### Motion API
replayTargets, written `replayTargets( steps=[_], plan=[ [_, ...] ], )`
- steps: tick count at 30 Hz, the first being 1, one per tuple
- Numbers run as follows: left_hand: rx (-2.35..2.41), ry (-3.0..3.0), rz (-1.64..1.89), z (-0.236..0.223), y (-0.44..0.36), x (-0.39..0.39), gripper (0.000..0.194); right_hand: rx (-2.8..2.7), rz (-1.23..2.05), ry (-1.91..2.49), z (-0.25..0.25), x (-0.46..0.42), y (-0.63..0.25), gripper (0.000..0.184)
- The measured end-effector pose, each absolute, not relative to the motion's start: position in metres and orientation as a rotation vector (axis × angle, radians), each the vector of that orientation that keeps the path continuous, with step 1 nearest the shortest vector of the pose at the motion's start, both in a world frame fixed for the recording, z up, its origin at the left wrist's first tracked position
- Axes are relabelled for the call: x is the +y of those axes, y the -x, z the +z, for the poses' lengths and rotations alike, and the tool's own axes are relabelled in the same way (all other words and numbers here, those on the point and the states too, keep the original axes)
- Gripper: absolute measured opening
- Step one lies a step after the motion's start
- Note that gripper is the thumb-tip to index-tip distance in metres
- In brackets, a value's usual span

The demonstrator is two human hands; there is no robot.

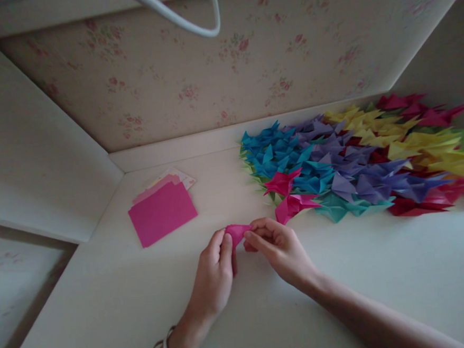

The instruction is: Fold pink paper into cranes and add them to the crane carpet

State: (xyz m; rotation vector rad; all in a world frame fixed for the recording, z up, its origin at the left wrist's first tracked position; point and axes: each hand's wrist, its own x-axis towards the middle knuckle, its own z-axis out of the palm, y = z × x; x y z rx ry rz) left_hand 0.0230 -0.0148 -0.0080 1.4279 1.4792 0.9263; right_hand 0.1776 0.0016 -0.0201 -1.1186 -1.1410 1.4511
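A folded piece of pink origami paper [238, 232] is held between both hands above the white table. My left hand [217, 268] pinches its left side, with the thumb on top. At its right tip, the thumb and fingers of my right hand [279, 247] are closed on the paper. Part of the folded paper is hidden behind the fingers. Just beyond my right hand lie two finished-looking pink paper cranes [295, 205], at the near edge of a large group of folded cranes.
Flat pink paper sheets [163, 213] lie stacked at the left, paler sheets beneath. Rows of blue cranes [274, 152], purple cranes [346, 158] and yellow cranes [424, 147] fill the right back of the white table [117, 293]. A white cable [181, 21] hangs before the floral wall.
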Motion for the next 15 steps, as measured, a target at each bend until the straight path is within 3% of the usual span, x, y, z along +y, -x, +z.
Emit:
replayTargets(
  steps=[4,8,15],
  plan=[
    [1.499,-1.514,0.960,-0.0017,-0.0164,-0.0110,0.032,-1.235,1.676,1.069,-0.0110,0.0011,-0.1773,0.035],
    [1.390,-1.588,0.918,0.0011,-0.0187,-0.0106,0.030,-1.374,1.645,1.111,-0.0096,-0.0008,-0.1763,0.045],
    [1.347,-1.660,0.926,0.0006,-0.0205,-0.0142,0.028,-1.354,1.671,1.033,-0.0174,-0.0028,-0.1763,0.045]
  ],
)
